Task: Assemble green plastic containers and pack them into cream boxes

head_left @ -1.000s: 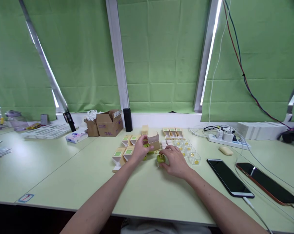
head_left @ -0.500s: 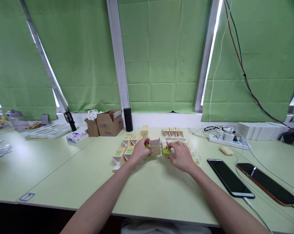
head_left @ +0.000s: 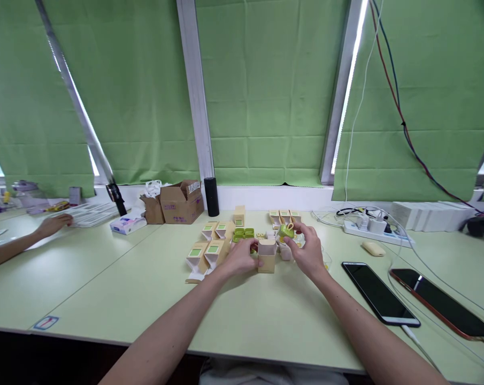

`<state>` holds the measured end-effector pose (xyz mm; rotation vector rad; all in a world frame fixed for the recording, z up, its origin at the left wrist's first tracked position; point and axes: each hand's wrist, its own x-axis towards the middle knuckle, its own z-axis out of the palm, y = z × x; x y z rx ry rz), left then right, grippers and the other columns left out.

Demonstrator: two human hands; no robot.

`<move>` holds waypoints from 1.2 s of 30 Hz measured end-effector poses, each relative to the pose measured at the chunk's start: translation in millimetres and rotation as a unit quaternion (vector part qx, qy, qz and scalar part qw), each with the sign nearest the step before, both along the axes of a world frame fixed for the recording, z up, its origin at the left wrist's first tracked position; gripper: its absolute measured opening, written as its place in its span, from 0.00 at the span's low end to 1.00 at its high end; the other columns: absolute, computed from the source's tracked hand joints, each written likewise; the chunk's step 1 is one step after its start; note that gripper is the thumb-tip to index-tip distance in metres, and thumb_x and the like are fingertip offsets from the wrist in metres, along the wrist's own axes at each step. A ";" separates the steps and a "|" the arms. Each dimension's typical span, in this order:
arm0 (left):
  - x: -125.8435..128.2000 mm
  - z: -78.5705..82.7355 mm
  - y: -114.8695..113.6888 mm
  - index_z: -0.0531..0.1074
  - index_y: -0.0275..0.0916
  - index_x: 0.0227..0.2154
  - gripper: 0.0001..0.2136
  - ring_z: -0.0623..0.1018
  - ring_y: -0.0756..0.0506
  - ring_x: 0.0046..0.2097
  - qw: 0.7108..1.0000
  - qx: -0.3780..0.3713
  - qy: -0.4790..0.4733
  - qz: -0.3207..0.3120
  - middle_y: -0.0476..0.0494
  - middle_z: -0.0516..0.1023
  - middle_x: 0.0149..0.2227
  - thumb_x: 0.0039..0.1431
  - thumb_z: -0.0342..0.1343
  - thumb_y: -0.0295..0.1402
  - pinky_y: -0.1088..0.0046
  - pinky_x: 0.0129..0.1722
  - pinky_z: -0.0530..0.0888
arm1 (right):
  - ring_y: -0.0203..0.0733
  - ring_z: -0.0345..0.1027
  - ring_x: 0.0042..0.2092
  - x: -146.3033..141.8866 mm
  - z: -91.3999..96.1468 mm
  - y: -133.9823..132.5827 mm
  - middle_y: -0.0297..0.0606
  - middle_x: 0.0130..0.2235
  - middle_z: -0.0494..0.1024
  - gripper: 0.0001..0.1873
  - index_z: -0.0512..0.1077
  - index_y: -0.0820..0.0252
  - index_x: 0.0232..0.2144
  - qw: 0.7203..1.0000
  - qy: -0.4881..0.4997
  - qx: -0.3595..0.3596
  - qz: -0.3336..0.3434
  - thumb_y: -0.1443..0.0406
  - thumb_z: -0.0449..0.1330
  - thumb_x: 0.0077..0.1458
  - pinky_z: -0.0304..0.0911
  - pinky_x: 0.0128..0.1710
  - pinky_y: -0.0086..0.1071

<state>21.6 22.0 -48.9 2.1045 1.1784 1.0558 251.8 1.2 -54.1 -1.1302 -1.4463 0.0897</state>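
My left hand (head_left: pixel 240 258) is closed on a small beige cardboard box (head_left: pixel 266 262), whose top flap stands up. Between the fingertips of my right hand (head_left: pixel 307 250) is a small green lidded piece with a yellow loop (head_left: pixel 286 231), held above and to the right of the box. Several green containers (head_left: pixel 244 233) sit behind my left hand. To the left stand several open beige boxes with green labels (head_left: pixel 212 250). White pieces and clear plastic cups (head_left: pixel 327 259) lie partly hidden behind my right hand.
Three open boxes (head_left: pixel 284 216) stand at the back, near a black cylinder (head_left: pixel 211 197) and a brown carton (head_left: pixel 181 202). On the right lie two phones (head_left: pixel 380 293), cables and a power strip (head_left: pixel 378 233). Another person's hand (head_left: pixel 55 225) reaches in at the left.
My left hand has brought the box nearer and to the right. My right hand has lifted the green piece up and rightward. At the left, another person's arm has reached farther in.
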 end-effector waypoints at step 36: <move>5.2 1.5 1.9 0.81 0.40 0.49 0.16 0.80 0.39 0.49 0.994 0.003 -0.108 -0.025 0.37 0.83 0.50 0.61 0.61 0.38 0.60 0.52 0.76 | 0.53 0.71 0.47 -4.2 1.1 -5.2 0.45 0.47 0.79 0.19 0.74 0.56 0.49 0.995 0.061 0.042 0.067 0.54 0.63 0.57 0.65 0.46 0.45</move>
